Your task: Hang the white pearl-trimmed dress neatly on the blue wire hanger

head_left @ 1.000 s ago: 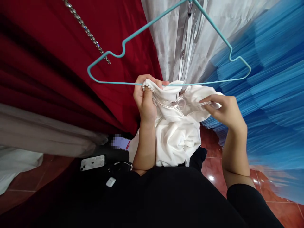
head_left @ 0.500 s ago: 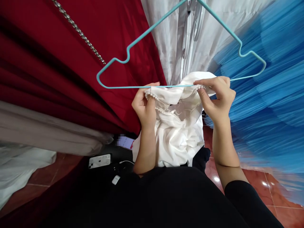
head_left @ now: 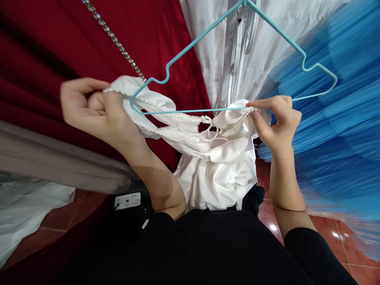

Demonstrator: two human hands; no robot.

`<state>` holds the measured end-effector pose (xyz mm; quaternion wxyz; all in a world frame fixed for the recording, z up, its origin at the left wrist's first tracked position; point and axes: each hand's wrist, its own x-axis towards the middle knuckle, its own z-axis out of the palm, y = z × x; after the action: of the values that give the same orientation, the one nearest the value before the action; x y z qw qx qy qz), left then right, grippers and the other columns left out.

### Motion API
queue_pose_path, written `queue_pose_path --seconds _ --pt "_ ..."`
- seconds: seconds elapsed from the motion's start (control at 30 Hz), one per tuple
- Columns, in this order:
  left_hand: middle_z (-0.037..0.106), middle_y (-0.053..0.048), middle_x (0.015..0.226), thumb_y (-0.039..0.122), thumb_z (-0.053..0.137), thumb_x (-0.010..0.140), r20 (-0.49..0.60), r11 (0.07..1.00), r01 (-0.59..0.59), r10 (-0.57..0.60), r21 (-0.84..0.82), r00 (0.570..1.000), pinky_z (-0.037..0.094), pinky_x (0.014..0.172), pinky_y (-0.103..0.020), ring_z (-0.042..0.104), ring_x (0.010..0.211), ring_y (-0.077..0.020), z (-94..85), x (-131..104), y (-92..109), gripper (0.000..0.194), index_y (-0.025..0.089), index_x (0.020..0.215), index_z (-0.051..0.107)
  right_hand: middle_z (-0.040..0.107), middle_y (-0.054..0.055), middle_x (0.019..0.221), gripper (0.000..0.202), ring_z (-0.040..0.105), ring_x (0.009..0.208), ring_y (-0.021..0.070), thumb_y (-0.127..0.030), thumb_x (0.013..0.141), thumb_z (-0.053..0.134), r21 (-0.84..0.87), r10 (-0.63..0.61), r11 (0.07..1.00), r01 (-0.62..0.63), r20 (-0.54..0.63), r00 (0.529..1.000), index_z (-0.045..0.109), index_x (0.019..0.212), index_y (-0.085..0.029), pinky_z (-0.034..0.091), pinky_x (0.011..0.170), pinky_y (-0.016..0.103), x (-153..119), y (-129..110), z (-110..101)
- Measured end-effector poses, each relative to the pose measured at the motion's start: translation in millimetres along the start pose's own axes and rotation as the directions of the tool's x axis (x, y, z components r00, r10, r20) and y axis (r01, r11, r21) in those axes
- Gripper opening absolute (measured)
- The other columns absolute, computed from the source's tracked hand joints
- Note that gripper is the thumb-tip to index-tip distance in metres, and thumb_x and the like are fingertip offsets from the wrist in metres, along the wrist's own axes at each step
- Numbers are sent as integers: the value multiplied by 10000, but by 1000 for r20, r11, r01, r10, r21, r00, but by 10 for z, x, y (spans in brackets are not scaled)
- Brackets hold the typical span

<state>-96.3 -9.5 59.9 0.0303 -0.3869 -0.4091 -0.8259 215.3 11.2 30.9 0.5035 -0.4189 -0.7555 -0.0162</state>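
Observation:
A white garment (head_left: 219,170) with pearl-trimmed edges hangs down in front of my body. My left hand (head_left: 92,111) is closed on one pearl-edged end of it, pulled out past the left end of a light blue hanger (head_left: 192,111). My right hand (head_left: 274,118) pinches the garment's other side near the right part of the hanger's lower bar, with the bar's end at my fingertips. White fabric passes behind the hanger's left corner. Thin white ties show in the middle of the garment's opening.
Red cloth (head_left: 148,35) hangs at the left with a beaded chain (head_left: 118,43) before it. White curtains (head_left: 204,23) and a metal stand are behind the hanger; blue tulle (head_left: 335,130) fills the right. A phone (head_left: 127,201) lies on a black surface at lower left.
My left hand has moved far to the left, stretching the garment's pearl-edged side out past the hanger's end. The hanger and my right hand have shifted slightly right in view.

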Motion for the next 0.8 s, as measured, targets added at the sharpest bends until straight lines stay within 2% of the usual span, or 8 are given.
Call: queue_pose_path --seconds 0.3,0.4,0.5,0.57,0.63,0.67,0.7,0.8 --pt "611 13 930 -211 517 776 472 993 -106 73 44 879 551 752 -213 599 817 -108 566 49 248 446 149 987 675 739 -31 824 104 647 717 172 -318 953 629 -5 -7 1000 7 -40 999 732 950 -301 513 914 456 -40 18 75" --pt "635 -16 1007 -125 499 746 394 985 -18 86 -172 915 553 1001 -330 622 1038 -167 594 -158 425 446 154 1040 685 740 -25 837 115 650 735 172 -328 959 617 -41 3 999 -4 -25 1000 729 958 -300 507 924 457 -48 48 90" --pt "660 -37 839 73 553 846 291 932 94 13 -350 957 569 759 -309 627 768 -157 480 -443 558 240 187 901 757 736 -25 842 118 657 760 180 -327 964 607 -19 4 1000 -5 -33 999 724 964 -306 496 948 471 -61 58 113" --pt "676 -45 693 242 541 975 563 902 378 -205 -210 801 523 558 -280 624 596 -149 379 -635 511 301 195 793 776 730 -29 829 116 651 751 178 -328 964 604 -1 -2 1000 2 -51 999 718 959 -307 492 949 475 -66 52 126" --pt "752 -83 753 445 549 1037 767 788 610 -441 84 466 572 580 -273 715 644 -177 325 -806 364 402 172 867 792 735 -31 826 106 650 741 178 -322 961 606 -2 -23 1000 23 -64 998 710 958 -304 493 929 477 -59 37 126" --pt "790 -105 884 510 590 1021 779 729 669 -500 144 378 616 670 -288 766 762 -202 326 -880 274 395 169 983 786 746 -30 837 96 657 747 180 -314 959 610 -1 -41 999 41 -66 997 705 963 -303 494 916 477 -48 28 120" --pt "797 -127 1051 547 630 996 774 682 718 -527 139 350 640 788 -323 788 914 -230 345 -945 185 408 175 1104 759 762 -28 866 86 670 764 182 -302 958 615 2 -63 998 63 -62 996 699 975 -304 495 909 478 -35 19 112" --pt "684 -120 1387 555 646 983 726 583 793 -468 -176 505 580 1056 -408 694 1278 -263 462 -1073 -2 424 226 1250 666 800 -30 988 57 712 849 189 -273 948 629 13 -142 990 142 -36 989 674 972 -299 489 918 489 -4 2 95"
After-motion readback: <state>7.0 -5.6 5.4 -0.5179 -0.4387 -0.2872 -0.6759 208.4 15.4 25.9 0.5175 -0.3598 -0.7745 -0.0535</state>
